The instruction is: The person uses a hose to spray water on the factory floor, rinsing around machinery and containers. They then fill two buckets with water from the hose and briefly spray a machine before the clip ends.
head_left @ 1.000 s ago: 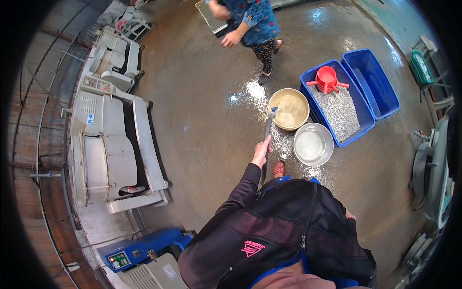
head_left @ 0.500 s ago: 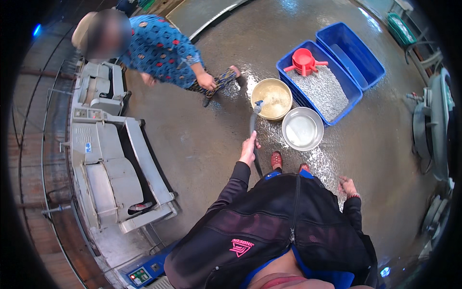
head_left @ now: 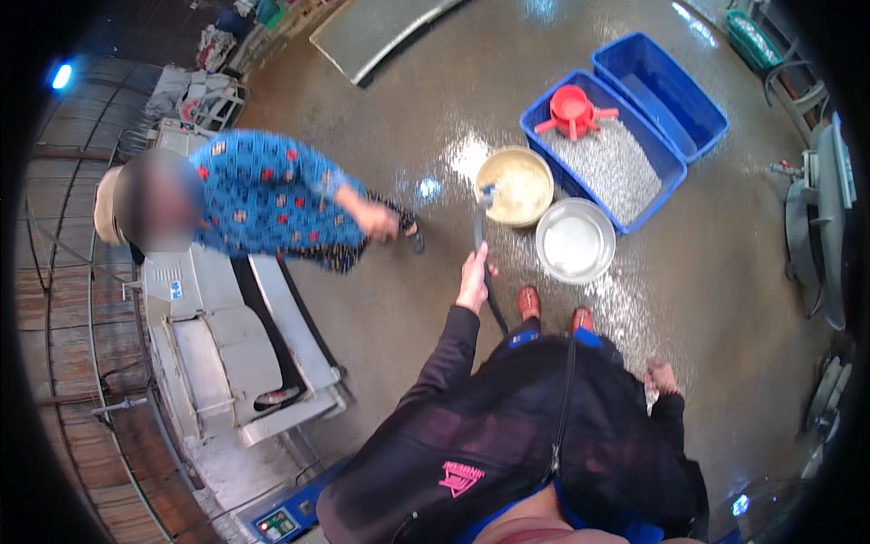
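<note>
My left hand (head_left: 474, 277) is closed around a dark grey hose (head_left: 481, 232). The hose's blue-tipped nozzle (head_left: 488, 196) reaches over a beige basin (head_left: 528, 161) of cloudy, yellowish liquid. Beside that basin, nearer my feet, a silver metal basin (head_left: 605, 260) holds a whitish layer. To the right, my right hand (head_left: 662, 375) hangs low by my side with loosely bent fingers apart and nothing visible in it.
A blue tub (head_left: 649, 224) holds small grey-white pieces and a red plastic colander-like vessel (head_left: 573, 112). Another blue tub (head_left: 666, 100) adjoins it. At left, a person in a blue patterned top (head_left: 263, 195) stands near grey machines (head_left: 220, 344). The floor (head_left: 426, 109) is wet.
The other person has come nearer along the machines, toward the left of my view. My left hand still grips the hose over the beige basin; my right hand has shifted slightly.
</note>
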### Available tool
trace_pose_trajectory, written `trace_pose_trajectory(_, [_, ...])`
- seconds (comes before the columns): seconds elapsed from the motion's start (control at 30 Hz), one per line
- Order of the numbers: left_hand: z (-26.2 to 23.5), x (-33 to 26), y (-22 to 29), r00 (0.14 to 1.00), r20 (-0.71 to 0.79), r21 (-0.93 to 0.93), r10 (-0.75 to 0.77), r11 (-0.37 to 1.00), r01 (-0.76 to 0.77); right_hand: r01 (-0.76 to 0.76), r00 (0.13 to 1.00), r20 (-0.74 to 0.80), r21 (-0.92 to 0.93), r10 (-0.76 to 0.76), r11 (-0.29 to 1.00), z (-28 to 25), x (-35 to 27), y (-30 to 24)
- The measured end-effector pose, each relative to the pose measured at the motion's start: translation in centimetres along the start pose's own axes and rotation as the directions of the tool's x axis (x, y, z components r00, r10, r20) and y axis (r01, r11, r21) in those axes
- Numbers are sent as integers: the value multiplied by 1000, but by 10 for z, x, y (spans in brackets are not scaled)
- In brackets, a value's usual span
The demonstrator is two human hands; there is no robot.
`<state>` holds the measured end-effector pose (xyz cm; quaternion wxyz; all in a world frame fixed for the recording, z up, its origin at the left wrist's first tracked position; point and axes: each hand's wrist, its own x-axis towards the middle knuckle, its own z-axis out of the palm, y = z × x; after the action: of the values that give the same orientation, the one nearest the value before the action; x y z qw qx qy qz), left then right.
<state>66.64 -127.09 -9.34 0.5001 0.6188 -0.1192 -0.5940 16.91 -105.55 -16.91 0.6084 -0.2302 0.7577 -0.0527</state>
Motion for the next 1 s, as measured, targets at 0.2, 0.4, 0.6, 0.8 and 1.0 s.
trace_pose_trajectory(0.2, [1,3,3,996,-39,96,-77,992,80,-155,988,22,83,154,984,9,-22,-5])
trace_pose_trajectory(0.4, [-2,6,3,999,-27,76,-45,996,47,-119,993,4,83,119,989,7,-28,-10])
trace_pose_trajectory(0.6, [-8,12,4,997,-41,44,-68,997,70,-141,990,-8,26,141,990,9,-33,-15])
trace_pose_trajectory(0.8, [-17,12,4,998,-48,26,-46,999,47,-124,992,7,39,124,992,11,-34,-16])
trace_pose_trajectory(1.0, [-28,9,5,995,-44,-20,-94,995,93,-41,999,1,17,41,999,13,-19,-12])
